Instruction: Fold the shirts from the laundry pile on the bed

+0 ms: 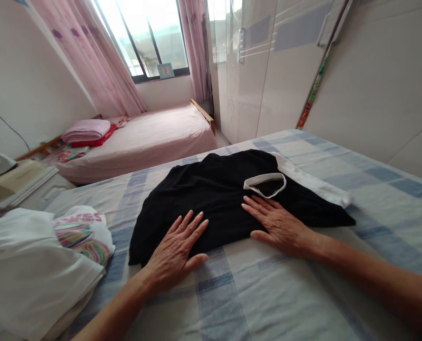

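A black shirt (197,182) with a white collar band (265,179) lies spread over the bed in front of me. White cloth (303,175) shows along its far right edge; I cannot tell if it belongs to the shirt. My left hand (175,248) rests flat on the shirt's near edge, left of the middle, fingers stretched out and thumb apart. Just below the collar, my right hand (276,225) also lies flat on the black fabric with its fingers extended. Neither hand grips anything.
White clothing with a colourful print (81,234) is heaped at the left. The bed has a blue and white checked sheet (218,303). Beyond it are a pink-covered bed (168,128) and a window with a small clock (166,70). A wardrobe (246,90) stands at the right.
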The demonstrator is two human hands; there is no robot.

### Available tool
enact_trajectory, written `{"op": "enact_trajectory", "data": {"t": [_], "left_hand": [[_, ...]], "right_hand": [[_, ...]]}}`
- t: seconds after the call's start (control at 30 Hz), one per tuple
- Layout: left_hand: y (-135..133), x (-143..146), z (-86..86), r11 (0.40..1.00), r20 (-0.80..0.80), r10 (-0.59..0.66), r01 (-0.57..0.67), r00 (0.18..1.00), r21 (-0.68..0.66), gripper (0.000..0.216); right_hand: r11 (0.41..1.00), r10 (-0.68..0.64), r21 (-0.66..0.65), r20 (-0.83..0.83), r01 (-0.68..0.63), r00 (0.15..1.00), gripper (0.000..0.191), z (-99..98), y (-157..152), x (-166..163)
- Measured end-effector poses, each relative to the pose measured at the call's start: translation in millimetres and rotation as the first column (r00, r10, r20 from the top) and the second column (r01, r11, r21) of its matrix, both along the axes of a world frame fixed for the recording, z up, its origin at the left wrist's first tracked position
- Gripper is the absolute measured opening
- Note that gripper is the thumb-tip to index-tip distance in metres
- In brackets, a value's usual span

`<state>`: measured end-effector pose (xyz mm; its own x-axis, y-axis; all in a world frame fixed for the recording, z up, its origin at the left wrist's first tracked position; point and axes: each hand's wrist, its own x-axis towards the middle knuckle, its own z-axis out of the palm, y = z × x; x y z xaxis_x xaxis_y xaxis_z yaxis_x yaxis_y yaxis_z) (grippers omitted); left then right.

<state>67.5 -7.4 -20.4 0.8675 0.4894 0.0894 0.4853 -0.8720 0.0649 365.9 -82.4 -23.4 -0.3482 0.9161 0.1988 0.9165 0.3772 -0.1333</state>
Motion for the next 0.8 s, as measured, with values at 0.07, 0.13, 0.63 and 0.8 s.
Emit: {"op": "enact_trajectory", "data": {"t": [0.07, 0.13, 0.63, 0.8], "left_hand": [[7.8, -1.2, 8.0, 0.992, -0.006, 0.017, -0.017, 1.0, -0.122, 0.059], [28.8, 1.3, 25.0, 0.976, 0.072, 0.099, -0.083, 0.992, -0.2, 0.044], [197.1, 21.7, 2.2, 0.688, 0.212, 0.714, -0.725, 0.667, -0.035, 0.041], [196.0, 20.4, -2.8, 0.664, 0.388, 0.707, -0.744, 0.592, -0.075, 0.03]], "right_hand": [[0.995, -0.013, -0.095, -0.038, 0.009, 0.999, 0.059, 8.1, 5.0, 4.1], [0.995, -0.028, -0.096, -0.114, 0.017, 0.993, 0.05, 29.7, 20.4, 11.7], [0.795, -0.603, -0.125, -0.282, 0.594, 0.747, 0.064, -1.2, 184.5, 154.9], [0.78, -0.583, 0.023, -0.336, 0.626, 0.739, 0.04, 4.5, 183.8, 137.7]]}}
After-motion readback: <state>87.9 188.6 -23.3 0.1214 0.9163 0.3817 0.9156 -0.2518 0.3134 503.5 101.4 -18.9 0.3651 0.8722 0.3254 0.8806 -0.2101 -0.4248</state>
